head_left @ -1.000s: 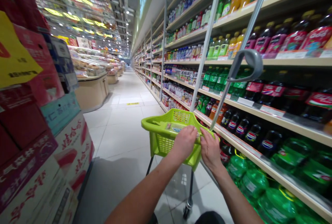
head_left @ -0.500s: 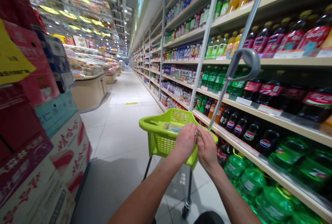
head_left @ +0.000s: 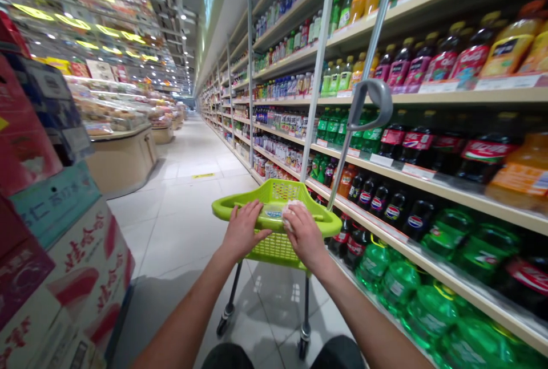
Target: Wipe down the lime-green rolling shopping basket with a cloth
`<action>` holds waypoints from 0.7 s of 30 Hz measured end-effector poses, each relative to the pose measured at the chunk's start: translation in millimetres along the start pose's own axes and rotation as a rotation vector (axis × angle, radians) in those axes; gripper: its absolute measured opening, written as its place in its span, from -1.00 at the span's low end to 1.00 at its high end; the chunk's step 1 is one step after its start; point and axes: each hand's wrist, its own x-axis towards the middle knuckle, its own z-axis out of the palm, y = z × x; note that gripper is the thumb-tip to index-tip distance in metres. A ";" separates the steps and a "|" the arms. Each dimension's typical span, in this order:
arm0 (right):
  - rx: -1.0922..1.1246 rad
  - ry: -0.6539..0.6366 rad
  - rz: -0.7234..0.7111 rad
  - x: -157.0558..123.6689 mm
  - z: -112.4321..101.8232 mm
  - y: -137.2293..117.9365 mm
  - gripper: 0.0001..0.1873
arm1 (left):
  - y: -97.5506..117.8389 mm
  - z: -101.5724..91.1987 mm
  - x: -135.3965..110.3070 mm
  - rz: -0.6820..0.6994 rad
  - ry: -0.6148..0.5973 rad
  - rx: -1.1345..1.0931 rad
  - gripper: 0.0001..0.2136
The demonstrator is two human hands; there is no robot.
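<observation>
A lime-green shopping cart (head_left: 319,227) stands in front of my knees, its basket on thin dark legs with casters. My left hand (head_left: 243,229) is on the left of its near rim, fingers over the top and thumb on the near side. At the right of the same rim, my right hand (head_left: 305,238) presses a crumpled white tissue (head_left: 293,209) against the green plastic. Between the hands, a clear panel with a blue-and-white label (head_left: 273,213) shows on the handle. A metal pole with a grey loop grip (head_left: 373,104) rises at the cart's right.
Drink shelves (head_left: 432,178) run along the right, with large green bottles (head_left: 432,306) at floor level. Stacked cartons (head_left: 92,249) stand close on the left. Beyond them is a rounded food display counter (head_left: 122,161). A pale tiled aisle (head_left: 192,198) stretches ahead.
My hands were together above the cart's right side and have moved apart. The left went left onto the rim; the right brought the tissue down to it. The view has shifted slightly right.
</observation>
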 end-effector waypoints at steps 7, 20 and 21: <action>0.008 0.205 0.252 -41.0 -51.7 76.5 -0.77 | 2.9 3.9 -6.8 -0.005 0.075 -0.001 -0.46; 0.182 0.216 0.051 -31.9 -25.1 1.0 -0.63 | 18.6 -3.0 -18.4 -0.021 0.108 -0.006 -0.50; 0.208 0.279 0.149 -31.2 -31.7 6.0 -0.67 | 18.2 -3.3 -19.6 -0.019 0.111 -0.010 -0.50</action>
